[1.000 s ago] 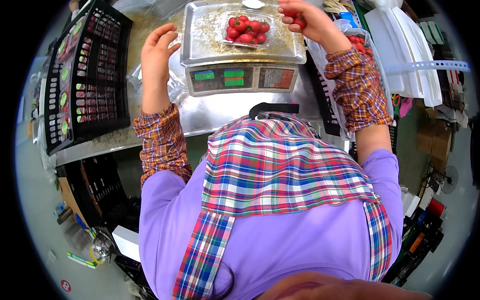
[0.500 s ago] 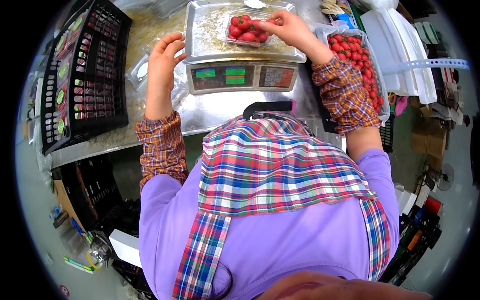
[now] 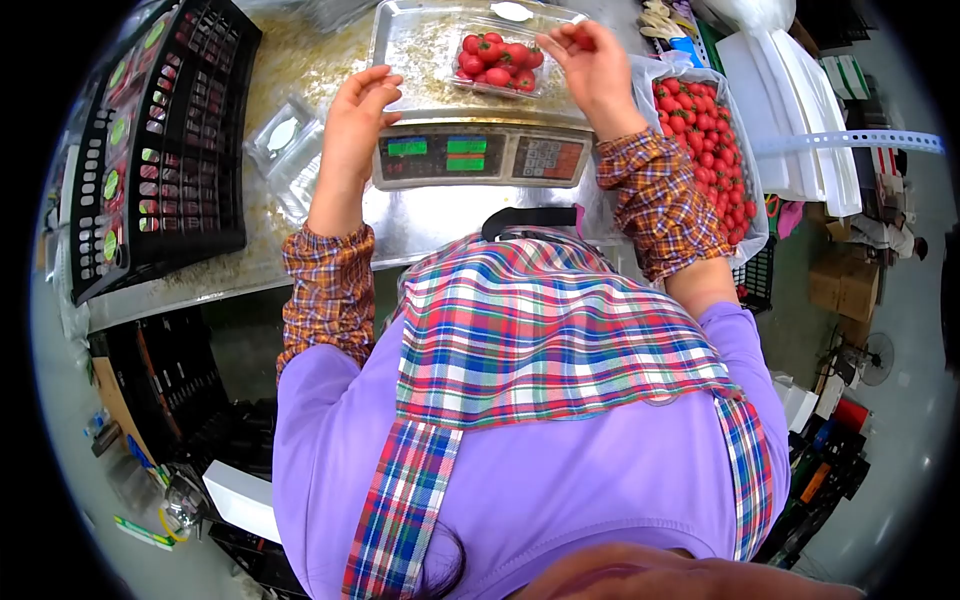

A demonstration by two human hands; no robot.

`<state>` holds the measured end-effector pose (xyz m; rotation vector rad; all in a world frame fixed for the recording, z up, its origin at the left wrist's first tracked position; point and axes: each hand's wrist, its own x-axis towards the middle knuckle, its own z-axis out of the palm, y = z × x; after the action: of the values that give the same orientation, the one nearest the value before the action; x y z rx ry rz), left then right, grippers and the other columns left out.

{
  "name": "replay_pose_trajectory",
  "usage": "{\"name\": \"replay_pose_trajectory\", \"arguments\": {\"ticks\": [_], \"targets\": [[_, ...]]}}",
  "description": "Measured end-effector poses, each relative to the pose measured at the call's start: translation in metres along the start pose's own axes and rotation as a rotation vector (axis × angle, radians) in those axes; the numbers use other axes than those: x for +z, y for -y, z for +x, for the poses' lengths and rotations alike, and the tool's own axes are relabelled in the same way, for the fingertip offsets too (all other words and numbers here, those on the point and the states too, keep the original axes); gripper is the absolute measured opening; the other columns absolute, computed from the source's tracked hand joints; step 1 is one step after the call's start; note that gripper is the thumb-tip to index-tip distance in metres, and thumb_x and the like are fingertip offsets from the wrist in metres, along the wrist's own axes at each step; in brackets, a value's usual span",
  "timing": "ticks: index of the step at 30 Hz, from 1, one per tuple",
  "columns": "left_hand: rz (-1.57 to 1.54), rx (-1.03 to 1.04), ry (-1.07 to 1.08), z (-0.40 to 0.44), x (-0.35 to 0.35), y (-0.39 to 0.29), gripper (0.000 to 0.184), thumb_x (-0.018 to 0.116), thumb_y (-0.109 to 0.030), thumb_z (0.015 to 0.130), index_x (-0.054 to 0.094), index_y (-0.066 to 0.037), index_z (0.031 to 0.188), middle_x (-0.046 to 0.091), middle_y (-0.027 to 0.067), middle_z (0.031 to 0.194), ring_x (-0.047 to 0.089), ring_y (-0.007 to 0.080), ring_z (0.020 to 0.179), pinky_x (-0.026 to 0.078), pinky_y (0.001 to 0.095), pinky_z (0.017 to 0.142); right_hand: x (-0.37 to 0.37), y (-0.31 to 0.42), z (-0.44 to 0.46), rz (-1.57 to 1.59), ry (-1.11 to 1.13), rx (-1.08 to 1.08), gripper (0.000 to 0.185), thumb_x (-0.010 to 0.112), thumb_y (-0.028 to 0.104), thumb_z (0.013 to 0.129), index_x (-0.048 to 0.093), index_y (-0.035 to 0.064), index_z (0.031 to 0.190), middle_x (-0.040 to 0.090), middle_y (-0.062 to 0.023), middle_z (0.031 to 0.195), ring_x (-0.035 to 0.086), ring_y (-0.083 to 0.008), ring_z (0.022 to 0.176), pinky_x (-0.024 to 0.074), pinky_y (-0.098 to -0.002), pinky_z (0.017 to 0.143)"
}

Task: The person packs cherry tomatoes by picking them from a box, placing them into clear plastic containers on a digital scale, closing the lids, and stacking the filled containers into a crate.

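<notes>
A clear plastic box of red cherry tomatoes (image 3: 497, 64) rests on the metal tray of a weighing scale (image 3: 480, 157), whose green displays are lit. Just right of the box is my right hand (image 3: 592, 75), with a red tomato (image 3: 583, 40) held in its fingers. My left hand (image 3: 358, 125) hovers at the tray's left edge, fingers curved and apart, holding nothing. A lined crate heaped with tomatoes (image 3: 708, 150) stands right of the scale, beside my right forearm.
A black crate (image 3: 165, 160) with packed, labelled boxes stands at the left of the metal table (image 3: 225, 275). Clear plastic packaging (image 3: 285, 150) lies between it and my left hand. White foam sheets (image 3: 785, 110) and gloves (image 3: 660, 20) are at the right.
My right hand moved from the right to the box, then back slightly with a tomato in its fingers. My left hand shifted right, towards the tray. More of the tomato crate now shows.
</notes>
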<state>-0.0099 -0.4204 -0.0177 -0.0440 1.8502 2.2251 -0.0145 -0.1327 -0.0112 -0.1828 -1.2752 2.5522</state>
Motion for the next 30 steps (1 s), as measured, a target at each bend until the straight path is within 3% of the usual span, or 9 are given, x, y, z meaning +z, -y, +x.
{"name": "replay_pose_trajectory", "arguments": {"ticks": [5, 6, 10, 17, 18, 21, 24, 27, 30], "targets": [[-0.085, 0.087, -0.146, 0.011, -0.018, -0.005, 0.038, 0.058, -0.012, 0.088, 0.046, 0.001, 0.122, 0.061, 0.012, 0.102, 0.06, 0.0209, 0.097, 0.051, 0.0331, 0.08, -0.016, 0.046, 0.005, 0.059, 0.012, 0.136, 0.023, 0.058, 0.022, 0.091, 0.06, -0.0001, 0.087, 0.059, -0.0099, 0.078, 0.056, -0.0187, 0.076, 0.0501, -0.0348, 0.077], [-0.131, 0.134, -0.174, 0.012, -0.017, -0.009, 0.035, 0.058, -0.008, 0.088, 0.046, 0.003, 0.119, 0.06, 0.0107, 0.095, 0.06, 0.0195, 0.09, 0.052, 0.0325, 0.077, -0.02, 0.049, 0.004, 0.005, -0.054, 0.084, 0.022, 0.054, 0.029, 0.093, 0.053, 0.0085, 0.085, 0.055, -0.0022, 0.073, 0.051, -0.0128, 0.062, 0.0427, -0.0242, 0.051], [-0.223, 0.305, -0.28, 0.023, -0.03, -0.031, 0.028, 0.056, -0.008, 0.089, 0.05, 0.003, 0.114, 0.059, 0.0081, 0.089, 0.059, 0.0177, 0.082, 0.052, 0.0318, 0.075, 0.001, 0.076, -0.011, -0.322, -0.044, -0.098, 0.02, 0.054, 0.026, 0.094, 0.056, 0.0062, 0.09, 0.059, -0.0035, 0.078, 0.049, -0.0094, 0.057, 0.0392, -0.0219, 0.046], [-0.041, 0.36, -0.217, 0.04, -0.013, -0.045, 0.021, 0.058, -0.012, 0.089, 0.059, 0.0, 0.106, 0.061, 0.004, 0.084, 0.059, 0.0126, 0.079, 0.05, 0.0264, 0.071, -0.015, 0.079, 0.005, -0.958, 0.187, -0.054, 0.02, 0.059, 0.015, 0.091, 0.06, 0.0056, 0.108, 0.065, -0.0035, 0.085, 0.052, -0.0044, 0.06, 0.0402, -0.0194, 0.049], [0.01, 0.358, -0.158, 0.04, -0.003, -0.044, 0.019, 0.059, -0.014, 0.089, 0.063, -0.002, 0.104, 0.063, 0.0031, 0.083, 0.059, 0.0108, 0.078, 0.049, 0.0244, 0.069, -0.003, 0.076, -0.003, -1.057, 0.221, -0.107, 0.022, 0.063, 0.023, 0.088, 0.065, 0.0026, 0.096, 0.061, -0.0045, 0.076, 0.052, -0.0122, 0.067, 0.0473, -0.0275, 0.067], [0.269, 0.442, 0.034, 0.057, 0.026, -0.02, 0.022, 0.064, -0.019, 0.087, 0.067, -0.004, 0.102, 0.066, 0.0007, 0.087, 0.059, 0.0099, 0.075, 0.047, 0.0228, 0.068, -0.015, 0.044, 0.009, -1.386, 0.363, -0.369, 0.024, 0.067, 0.022, 0.084, 0.067, 0.0086, 0.104, 0.069, -0.0019, 0.091, 0.059, -0.0104, 0.072, 0.0483, -0.0258, 0.066], [0.501, 0.453, 0.239, 0.072, 0.059, 0.008, 0.027, 0.068, -0.022, 0.083, 0.068, -0.006, 0.105, 0.068, 0.002, 0.088, 0.062, 0.0119, 0.078, 0.047, 0.025, 0.07, -0.013, 0.017, 0.013, -1.496, 0.394, -0.302, 0.029, 0.069, 0.02, 0.08, 0.066, 0.0113, 0.108, 0.068, -0.0058, 0.103, 0.065, -0.0178, 0.088, 0.0511, -0.0298, 0.074], [0.817, 0.681, 0.218, 0.073, 0.085, 0.017, 0.031, 0.072, -0.024, 0.077, 0.068, -0.009, 0.103, 0.069, 0.0097, 0.084, 0.065, 0.0209, 0.073, 0.049, 0.0313, 0.07, -0.005, 0.0, 0.013, -1.666, 0.487, -0.369, 0.027, 0.067, 0.022, 0.078, 0.067, 0.0117, 0.103, 0.067, -0.0108, 0.096, 0.063, -0.0293, 0.087, 0.0512, -0.0371, 0.077], [0.89, 0.698, 0.197, 0.085, 0.088, 0.017, 0.029, 0.072, -0.023, 0.076, 0.068, -0.009, 0.101, 0.068, 0.0086, 0.082, 0.064, 0.0192, 0.07, 0.049, 0.0309, 0.067, 0.003, 0.001, 0.008, -1.636, 0.38, -0.39, 0.026, 0.068, 0.025, 0.078, 0.067, 0.0136, 0.101, 0.067, -0.0094, 0.093, 0.064, -0.029, 0.086, 0.0509, -0.0377, 0.074]]}}
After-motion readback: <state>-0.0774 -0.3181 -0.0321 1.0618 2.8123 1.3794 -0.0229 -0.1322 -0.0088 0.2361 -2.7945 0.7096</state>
